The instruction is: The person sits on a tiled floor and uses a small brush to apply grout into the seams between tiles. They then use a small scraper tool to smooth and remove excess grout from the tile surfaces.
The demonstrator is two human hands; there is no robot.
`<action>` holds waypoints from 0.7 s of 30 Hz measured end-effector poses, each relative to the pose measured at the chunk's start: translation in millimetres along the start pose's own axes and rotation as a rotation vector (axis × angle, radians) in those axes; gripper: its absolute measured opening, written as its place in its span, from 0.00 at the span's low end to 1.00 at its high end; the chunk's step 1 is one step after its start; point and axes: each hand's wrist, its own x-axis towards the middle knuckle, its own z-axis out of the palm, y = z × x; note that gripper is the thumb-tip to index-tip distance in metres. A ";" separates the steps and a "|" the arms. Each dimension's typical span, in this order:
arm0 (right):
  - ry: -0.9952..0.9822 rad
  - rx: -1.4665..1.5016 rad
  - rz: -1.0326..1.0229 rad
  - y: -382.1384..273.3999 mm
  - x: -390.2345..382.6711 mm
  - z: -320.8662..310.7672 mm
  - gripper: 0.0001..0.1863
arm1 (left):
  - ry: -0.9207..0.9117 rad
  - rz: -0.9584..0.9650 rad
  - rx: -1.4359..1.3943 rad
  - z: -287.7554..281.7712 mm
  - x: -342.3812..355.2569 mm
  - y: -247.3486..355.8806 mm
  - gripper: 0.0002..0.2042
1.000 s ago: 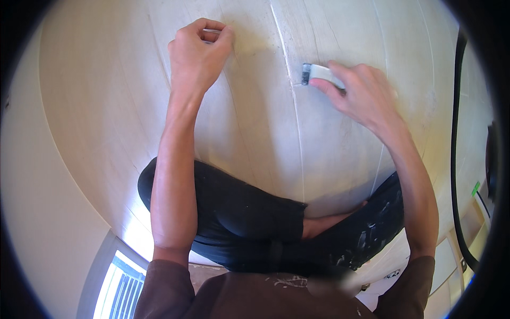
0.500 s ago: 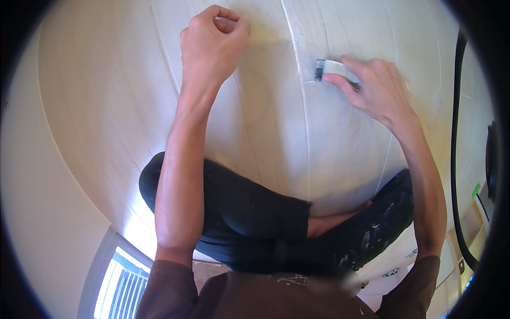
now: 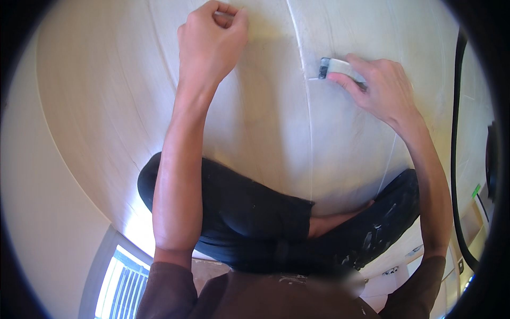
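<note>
My right hand [image 3: 380,87] grips a small scraper, its pale handle [image 3: 340,68] between thumb and fingers. The scraper's short dark blade [image 3: 323,68] points left, at the floor just right of a long white joint line [image 3: 305,74]. A whitish smear covers part of the blade. Whether its edge touches the floor I cannot tell. Farther left, my left hand [image 3: 211,42] is closed in a loose fist near the upper edge, with thumb and forefinger curled around a small gap. Nothing shows in that gap, and the hand casts a shadow on the floor.
I sit cross-legged in dark, white-stained trousers [image 3: 249,204] on a pale plank-patterned floor [image 3: 260,122] with white joint lines. A black cable-like strip [image 3: 456,133] runs down the right side. A pale wall [image 3: 37,186] curves along the left, and a barred window [image 3: 125,284] shows lower left.
The view has shifted a little. My right hand and the scraper appear slightly farther right, with the blade at a changed tilt. My left hand keeps its closed shape.
</note>
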 end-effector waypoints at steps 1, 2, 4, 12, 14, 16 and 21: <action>0.071 0.043 -0.095 -1.4 0.4 1.3 0.22 | 0.004 0.010 -0.025 -0.6 0.7 0.6 0.17; 0.106 0.035 -0.127 -2.3 0.2 0.8 0.22 | 0.011 0.027 -0.053 -0.5 2.1 2.1 0.15; 0.156 0.023 -0.150 -3.9 0.6 0.6 0.22 | 0.007 0.048 -0.083 -2.0 5.3 3.1 0.14; 0.166 0.084 -0.174 -9.6 1.7 -0.2 0.22 | -0.037 0.013 -0.029 -3.9 3.0 1.5 0.17; 0.103 0.039 -0.069 -10.5 -1.0 -2.7 0.19 | -0.046 -0.036 -0.059 -5.4 2.0 3.7 0.14; 0.081 0.095 0.018 -16.0 -9.5 -5.7 0.17 | -0.070 -0.064 -0.078 -8.3 0.1 5.9 0.13; 0.294 0.476 0.229 -56.7 -56.0 -3.1 0.16 | -0.117 -0.027 -0.068 -15.4 -2.0 12.5 0.13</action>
